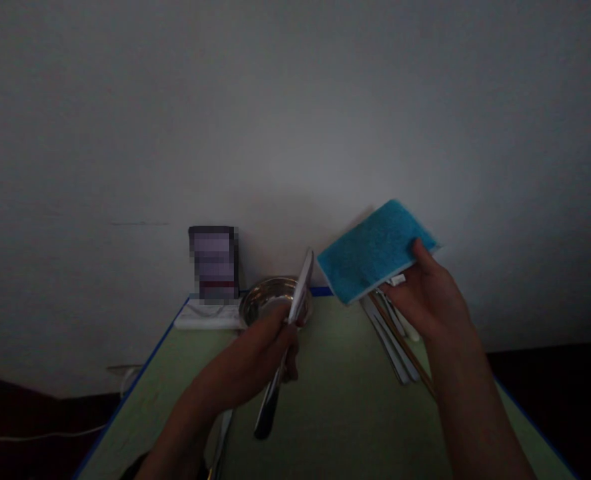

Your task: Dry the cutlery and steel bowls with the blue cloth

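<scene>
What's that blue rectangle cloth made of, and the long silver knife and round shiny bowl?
The blue cloth looks like soft fabric, maybe microfibre: its surface is fuzzy. The silver knife seems smooth, shiny metal, because it gleams. The round bowl looks like polished metal, perhaps steel, since reflections show inside.

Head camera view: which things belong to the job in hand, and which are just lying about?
Seemingly in the job:
silver metal knife, in left hand
blue rectangular cloth, in right hand

Seemingly lying about:
shiny round metal bowl
dark upright pixelated device
silver metal cutlery at right, though possibly job-related
thin brown stick among it
</scene>
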The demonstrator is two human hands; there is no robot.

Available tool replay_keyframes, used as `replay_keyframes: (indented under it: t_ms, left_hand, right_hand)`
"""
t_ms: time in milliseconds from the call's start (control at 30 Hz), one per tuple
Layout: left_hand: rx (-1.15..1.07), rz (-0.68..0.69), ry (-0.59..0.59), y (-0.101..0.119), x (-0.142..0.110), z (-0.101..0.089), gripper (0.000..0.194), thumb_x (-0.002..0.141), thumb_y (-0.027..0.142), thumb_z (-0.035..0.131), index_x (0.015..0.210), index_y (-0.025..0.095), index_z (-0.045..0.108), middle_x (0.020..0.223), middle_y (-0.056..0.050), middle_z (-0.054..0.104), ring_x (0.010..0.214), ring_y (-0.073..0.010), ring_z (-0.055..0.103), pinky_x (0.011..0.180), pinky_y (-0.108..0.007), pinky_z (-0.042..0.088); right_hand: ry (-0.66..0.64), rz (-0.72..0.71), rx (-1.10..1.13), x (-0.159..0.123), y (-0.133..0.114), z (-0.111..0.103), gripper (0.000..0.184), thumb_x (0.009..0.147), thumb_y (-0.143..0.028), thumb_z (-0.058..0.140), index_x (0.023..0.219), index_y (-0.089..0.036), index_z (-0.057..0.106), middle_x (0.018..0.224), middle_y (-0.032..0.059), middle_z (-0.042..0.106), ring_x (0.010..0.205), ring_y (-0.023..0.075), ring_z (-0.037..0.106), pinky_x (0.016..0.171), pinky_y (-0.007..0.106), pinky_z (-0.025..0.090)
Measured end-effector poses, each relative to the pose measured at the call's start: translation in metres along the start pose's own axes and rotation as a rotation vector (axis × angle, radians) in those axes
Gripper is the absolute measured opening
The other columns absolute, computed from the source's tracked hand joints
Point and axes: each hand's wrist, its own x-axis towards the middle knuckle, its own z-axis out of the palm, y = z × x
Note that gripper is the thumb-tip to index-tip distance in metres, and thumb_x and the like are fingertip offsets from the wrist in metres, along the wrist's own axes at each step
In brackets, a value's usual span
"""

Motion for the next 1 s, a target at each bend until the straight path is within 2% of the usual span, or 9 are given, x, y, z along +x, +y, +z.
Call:
replay_keyframes:
  t_ms: [67, 167, 300, 467, 633, 733, 800, 867, 1000]
  left_hand:
    - [-0.233, 0.000, 0.094, -0.002, 0.007, -0.002, 0.021, 0.090, 0.035, 0.036, 0.101, 0.020, 0.047, 0.062, 0.005, 0.049, 0.050, -0.0114, 0.053, 0.047, -0.022, 0.042]
    - [-0.601, 0.005, 0.152, -0.004, 0.017, -0.003, 0.030, 0.088, 0.040, 0.040, 0.101, 0.017, 0.054, 0.057, 0.007, 0.034, 0.041, -0.0053, 0.034, 0.038, -0.016, 0.027]
    - [-0.844, 0.004, 0.109, 0.000, 0.019, -0.003, 0.032, 0.086, 0.039, 0.046, 0.095, 0.013, 0.061, 0.062, 0.005, 0.036, 0.050, -0.0053, 0.038, 0.045, -0.017, 0.033]
    - [-0.529, -0.052, 0.103, 0.008, 0.012, 0.009, 0.024, 0.084, 0.038, 0.052, 0.087, 0.014, 0.057, 0.065, 0.002, 0.054, 0.043, -0.0056, 0.050, 0.036, -0.015, 0.030]
    - [-0.280, -0.058, 0.138, 0.018, 0.011, 0.016, 0.029, 0.088, 0.039, 0.040, 0.074, 0.016, 0.050, 0.057, 0.004, 0.055, 0.029, -0.0054, 0.046, 0.028, -0.015, 0.028]
    - [-0.151, -0.076, 0.190, 0.020, 0.009, 0.014, 0.035, 0.089, 0.042, 0.036, 0.069, 0.016, 0.049, 0.051, 0.005, 0.052, 0.027, -0.0046, 0.042, 0.029, -0.015, 0.028]
    - [-0.061, -0.074, 0.181, 0.021, 0.007, 0.012, 0.037, 0.089, 0.042, 0.035, 0.068, 0.016, 0.050, 0.050, 0.005, 0.052, 0.028, -0.0050, 0.040, 0.030, -0.016, 0.028]
    - [0.056, -0.041, 0.154, 0.021, 0.004, 0.012, 0.036, 0.089, 0.041, 0.036, 0.069, 0.017, 0.052, 0.050, 0.005, 0.053, 0.032, -0.0065, 0.042, 0.033, -0.017, 0.031]
    - [0.251, 0.087, 0.125, 0.021, 0.001, 0.015, 0.030, 0.089, 0.033, 0.036, 0.073, 0.018, 0.056, 0.051, 0.004, 0.052, 0.044, -0.0101, 0.047, 0.043, -0.019, 0.035]
  right_hand:
    - [-0.082, 0.094, 0.079, -0.005, 0.004, 0.010, 0.025, 0.086, -0.038, 0.047, 0.100, -0.023, 0.061, 0.103, 0.0043, 0.067, 0.098, 0.0202, 0.060, 0.086, 0.042, 0.047]
    - [-0.091, 0.178, 0.149, -0.010, 0.015, 0.020, 0.029, 0.087, -0.041, 0.043, 0.104, -0.024, 0.059, 0.107, 0.0046, 0.066, 0.101, 0.0223, 0.059, 0.087, 0.047, 0.046]
    - [-0.061, 0.177, 0.219, -0.012, 0.028, 0.028, 0.032, 0.088, -0.043, 0.039, 0.105, -0.025, 0.059, 0.104, 0.0045, 0.067, 0.100, 0.0228, 0.059, 0.085, 0.048, 0.046]
    - [-0.045, 0.088, 0.272, -0.027, 0.043, 0.038, 0.032, 0.089, -0.043, 0.037, 0.106, -0.028, 0.059, 0.102, 0.0011, 0.067, 0.102, 0.0184, 0.058, 0.085, 0.040, 0.046]
    - [-0.222, 0.192, 0.267, -0.044, 0.067, 0.046, 0.056, 0.084, -0.060, 0.028, 0.093, -0.020, 0.066, 0.088, 0.0062, 0.068, 0.083, 0.0189, 0.062, 0.068, 0.032, 0.049]
    - [-0.106, 0.157, 0.228, -0.040, 0.076, 0.042, 0.041, 0.083, -0.052, 0.042, 0.069, -0.019, 0.062, 0.066, 0.0009, 0.064, 0.062, 0.0134, 0.058, 0.056, 0.026, 0.045]
    - [-0.008, 0.105, 0.143, -0.033, 0.077, 0.039, 0.027, 0.078, -0.042, 0.057, 0.063, -0.019, 0.057, 0.058, -0.0038, 0.060, 0.053, 0.0101, 0.053, 0.053, 0.022, 0.043]
    - [-0.012, 0.103, 0.046, -0.028, 0.075, 0.035, 0.019, 0.073, -0.036, 0.066, 0.071, -0.018, 0.058, 0.061, -0.0045, 0.061, 0.054, 0.0095, 0.053, 0.054, 0.022, 0.043]
    - [-0.088, 0.193, -0.033, -0.026, 0.071, 0.032, 0.028, 0.073, -0.040, 0.065, 0.090, -0.018, 0.060, 0.077, 0.0000, 0.067, 0.068, 0.0129, 0.060, 0.061, 0.024, 0.048]
